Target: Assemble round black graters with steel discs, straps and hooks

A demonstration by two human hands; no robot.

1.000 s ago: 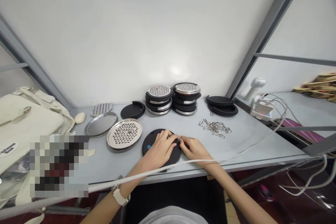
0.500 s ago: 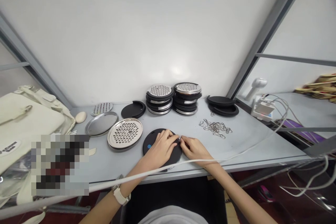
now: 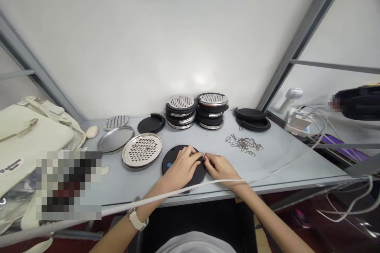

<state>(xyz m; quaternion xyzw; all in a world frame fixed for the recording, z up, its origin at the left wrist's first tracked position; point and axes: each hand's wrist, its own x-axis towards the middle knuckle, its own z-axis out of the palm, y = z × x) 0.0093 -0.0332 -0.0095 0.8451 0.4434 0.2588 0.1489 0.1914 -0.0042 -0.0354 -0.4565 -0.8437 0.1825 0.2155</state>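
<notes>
In front of me at the table edge lies a black round grater holder (image 3: 170, 157) with a blue dot on it. My left hand (image 3: 185, 165) rests across it, fingers bent together and thumb and forefinger at its right rim. My right hand (image 3: 219, 168) pinches a small metal snap hook (image 3: 203, 157) at that rim, mostly hidden by the fingertips. To the right lies a loose pile of metal snap hooks (image 3: 245, 143). Left of the holder are a round metal grater plate (image 3: 142, 150) and a plain metal disc (image 3: 115, 139).
Two stacks of graters (image 3: 181, 112) in black holders stand by the wall. Black holders (image 3: 252, 119) lie at the back right, another black holder (image 3: 151, 123) at back left. A white cable (image 3: 166, 195) crosses before my forearms. A cream bag (image 3: 38, 130) sits left.
A dark sleeve of another person has come in over the shelf at the right. My hands stay at the holder's right rim, with hardly any visible movement.
</notes>
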